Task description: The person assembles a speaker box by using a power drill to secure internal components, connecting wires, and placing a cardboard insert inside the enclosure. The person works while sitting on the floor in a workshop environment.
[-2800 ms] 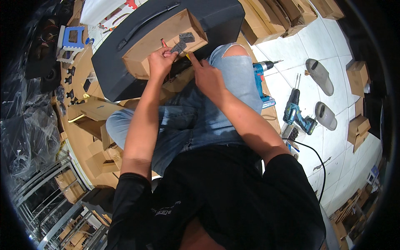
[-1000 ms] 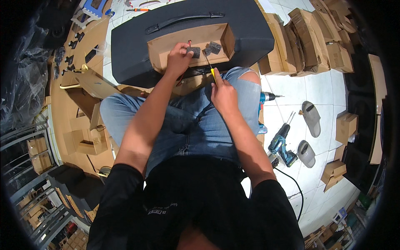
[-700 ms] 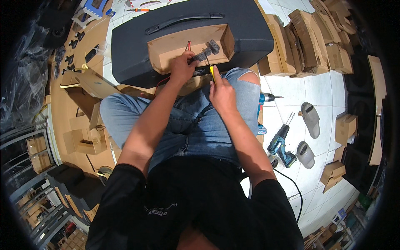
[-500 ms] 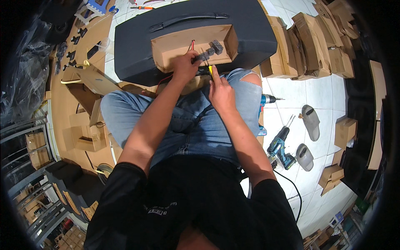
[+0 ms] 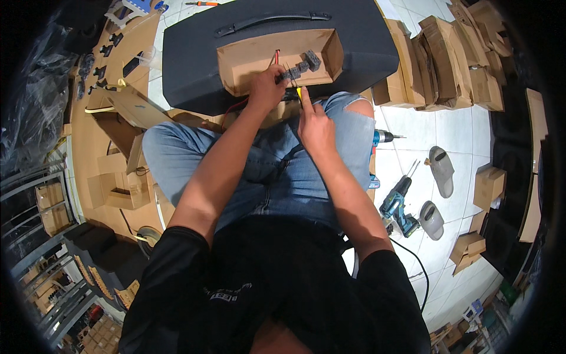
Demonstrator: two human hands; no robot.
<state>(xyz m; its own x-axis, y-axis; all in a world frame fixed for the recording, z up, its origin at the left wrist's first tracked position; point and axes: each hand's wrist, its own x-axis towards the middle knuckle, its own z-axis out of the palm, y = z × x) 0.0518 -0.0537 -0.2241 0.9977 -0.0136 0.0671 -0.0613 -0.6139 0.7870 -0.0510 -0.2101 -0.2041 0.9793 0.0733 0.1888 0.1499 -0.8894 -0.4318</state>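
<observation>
In front of me lies a big black cabinet (image 5: 188,65) with a black carry handle (image 5: 274,23) and a bare wooden recess (image 5: 242,62). My left hand (image 5: 268,88) reaches over the recess's near edge, its fingers closed on a strip of grey foam (image 5: 292,73). Chunks of the foam angle up to the right inside the recess. A yellow-handled knife (image 5: 300,93) is gripped in my right hand (image 5: 316,127), its thin blade against the foam beside my left fingertips. Red wire (image 5: 277,56) comes out of a hole in the recess's back wall.
Two cordless drills (image 5: 401,206) (image 5: 383,137) lie on the white tiles to my right, near grey slippers (image 5: 441,171). Folded cardboard boxes (image 5: 448,65) stand at the far right. An open carton (image 5: 121,189) and flat cardboard are on the left. A black cable (image 5: 415,259) curves across the floor.
The cabinet appears slightly lower and to the right in view. Both hands have shifted a little right with it, still holding the foam and the knife.
</observation>
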